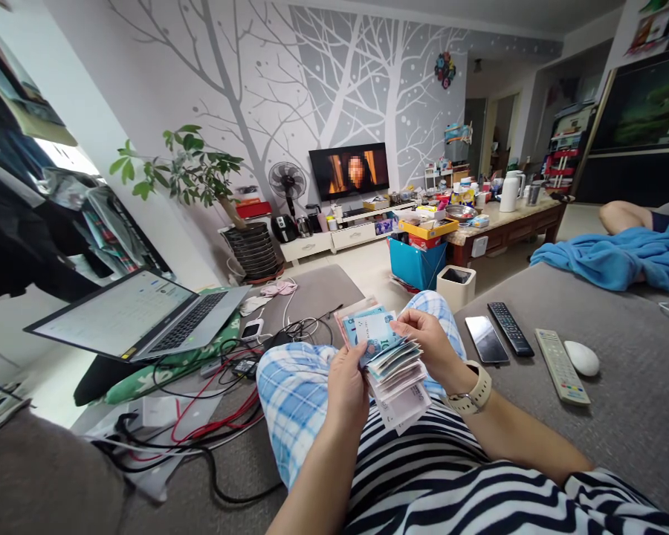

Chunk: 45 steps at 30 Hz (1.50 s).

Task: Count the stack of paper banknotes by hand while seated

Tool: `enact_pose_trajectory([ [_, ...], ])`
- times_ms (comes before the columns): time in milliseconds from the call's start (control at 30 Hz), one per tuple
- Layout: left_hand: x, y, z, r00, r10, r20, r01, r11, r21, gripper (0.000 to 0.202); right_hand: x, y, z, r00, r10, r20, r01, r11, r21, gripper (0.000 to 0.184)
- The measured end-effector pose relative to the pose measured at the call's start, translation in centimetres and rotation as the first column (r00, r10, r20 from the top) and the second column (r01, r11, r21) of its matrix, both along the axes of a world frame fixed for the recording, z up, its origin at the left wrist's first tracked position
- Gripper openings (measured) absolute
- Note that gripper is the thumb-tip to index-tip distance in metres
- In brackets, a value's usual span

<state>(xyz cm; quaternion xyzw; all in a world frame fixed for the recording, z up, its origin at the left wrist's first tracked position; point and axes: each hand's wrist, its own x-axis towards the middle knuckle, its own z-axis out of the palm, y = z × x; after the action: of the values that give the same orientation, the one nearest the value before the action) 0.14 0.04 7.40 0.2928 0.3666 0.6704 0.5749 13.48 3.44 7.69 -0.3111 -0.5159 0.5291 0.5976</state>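
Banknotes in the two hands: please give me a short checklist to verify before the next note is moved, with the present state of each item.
1. The left hand grips the banknotes from below: ok, its fingers are closed on the stack.
2. The right hand pinches the upper notes: ok.
3. No note has dropped: ok, none lies loose on the checked trousers.
4. The notes are fanned enough to separate one: ok, the edges are spread.
5. How many notes are in the stack: cannot tell.
6. The smartphone and the black remote are apart from the hands: ok, both lie on the sofa.
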Motion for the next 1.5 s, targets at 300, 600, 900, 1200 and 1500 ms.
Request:
enact_pose_trajectory([
  [300,0.3,-0.3,0.9,0.997,0.016,-0.072,-0.016,1.000,0.009,0.010,0.0,0.5,0.2,0.998,-0.045,0.032,0.045,0.999,0.028,0.029],
  [600,0.1,0.2,0.3,0.995,0.101,0.020,-0.100,0.994,-0.035,0.018,0.0,0.1,0.5,0.996,-0.073,0.045,0.070,0.995,0.064,0.022],
  [900,-0.4,1.0,0.0,0.991,0.111,0.070,-0.110,0.994,-0.017,0.023,-0.3,-0.5,1.1,0.998,-0.044,0.047,0.038,0.994,0.105,0.024],
  [1200,-0.4,0.7,0.1,0.995,0.099,0.013,-0.099,0.995,0.004,0.024,-0.3,-0.6,1.2,1.000,-0.022,0.019,0.020,0.995,0.101,0.023],
  [1500,-0.3,0.6,0.4,0.994,0.103,-0.033,-0.103,0.995,0.004,0.022,-0.2,-0.5,1.1,1.000,0.014,-0.006,-0.014,0.997,0.082,0.021],
])
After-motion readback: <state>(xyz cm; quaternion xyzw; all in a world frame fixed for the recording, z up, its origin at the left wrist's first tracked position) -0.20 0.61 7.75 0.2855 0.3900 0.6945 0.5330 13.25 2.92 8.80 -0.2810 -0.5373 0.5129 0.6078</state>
